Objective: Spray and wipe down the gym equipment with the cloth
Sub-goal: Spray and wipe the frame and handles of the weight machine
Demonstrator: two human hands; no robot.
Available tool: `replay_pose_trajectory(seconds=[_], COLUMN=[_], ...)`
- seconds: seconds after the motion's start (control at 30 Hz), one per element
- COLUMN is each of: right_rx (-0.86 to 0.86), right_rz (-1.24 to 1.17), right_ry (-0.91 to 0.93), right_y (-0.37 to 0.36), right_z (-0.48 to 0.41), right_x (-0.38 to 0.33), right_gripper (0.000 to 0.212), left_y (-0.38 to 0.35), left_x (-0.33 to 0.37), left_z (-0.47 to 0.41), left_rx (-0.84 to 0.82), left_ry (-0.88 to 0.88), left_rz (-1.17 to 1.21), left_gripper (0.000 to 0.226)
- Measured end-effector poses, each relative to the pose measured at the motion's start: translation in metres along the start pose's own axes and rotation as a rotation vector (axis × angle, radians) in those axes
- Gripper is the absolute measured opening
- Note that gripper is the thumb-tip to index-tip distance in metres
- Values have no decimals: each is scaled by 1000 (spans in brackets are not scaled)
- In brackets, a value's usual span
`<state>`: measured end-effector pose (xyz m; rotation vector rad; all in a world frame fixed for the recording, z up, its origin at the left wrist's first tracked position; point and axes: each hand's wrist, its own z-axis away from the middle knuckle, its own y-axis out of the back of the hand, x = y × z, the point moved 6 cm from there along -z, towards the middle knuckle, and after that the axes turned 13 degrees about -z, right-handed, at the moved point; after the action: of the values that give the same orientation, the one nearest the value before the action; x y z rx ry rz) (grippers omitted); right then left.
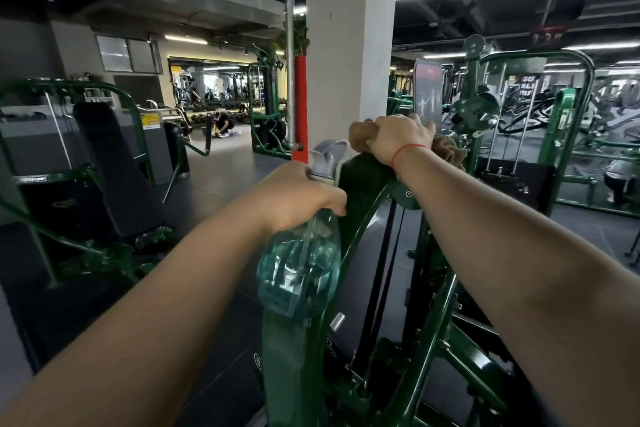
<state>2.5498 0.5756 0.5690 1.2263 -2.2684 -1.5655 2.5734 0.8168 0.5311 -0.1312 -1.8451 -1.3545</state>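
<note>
The left hand [301, 198] grasps the spray bottle [298, 267] around its neck, just under the grey trigger head. The bottle is clear and blue-green, and how much liquid is inside I cannot tell. The right hand [398, 139] has its fingers curled over the brown cloth [450, 151] and holds it on the top edge of the black pad [360, 177] of the green machine [363, 218]. A white pillar [349, 62] stands close behind the pad. On the left, open dark floor [221, 177] runs between this machine and another seat [114, 166].

Head view looks forward and down, close over both forearms.
</note>
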Motion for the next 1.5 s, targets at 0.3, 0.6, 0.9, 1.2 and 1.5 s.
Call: replay_pose_trajectory(seconds=[0.3,0.6,0.9,1.2,1.5], right_rx=[-23,-128,14,311,452], right_rz=[-52,-110,151,209,209], right_ry=[422,184,-26,107,206], right_y=[8,5,-5,-26,-89], right_z=[96,39,72,174,288], right_x=[-65,-59,-66,-94,-96], right_gripper=[35,23,43,46,56], left_y=[34,39,27,-6,-34], left_x=[-25,-72,-124,-176,-186], left_z=[28,48,58,73,106], left_rx=[136,137,10,-98,-58], left_ry=[8,45,-110,-142,-191], left_rz=[179,65,225,337,223], left_gripper=[18,29,14,20,34])
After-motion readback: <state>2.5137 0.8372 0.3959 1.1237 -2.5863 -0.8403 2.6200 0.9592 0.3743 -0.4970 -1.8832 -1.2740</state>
